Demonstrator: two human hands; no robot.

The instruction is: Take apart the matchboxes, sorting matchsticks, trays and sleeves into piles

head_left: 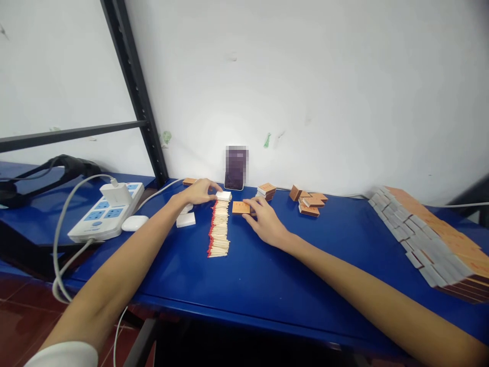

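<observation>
Glossy blue tabletop [267, 290]: left grip [200, 191] pinches white box [225, 195], right grip [267, 221] holds flat orange matchbox [240, 208].

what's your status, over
Left hand pinching white box piece. Right hand gripping orange matchbox. Matches lying in a row. White pieces to their left, seemingly not blocking.

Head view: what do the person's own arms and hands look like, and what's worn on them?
The left hand and right hand wear no gloves. A white sleeve shows high on the left arm; no sleeve shows on the right arm. Neither wrist shows a watch or band.
</observation>
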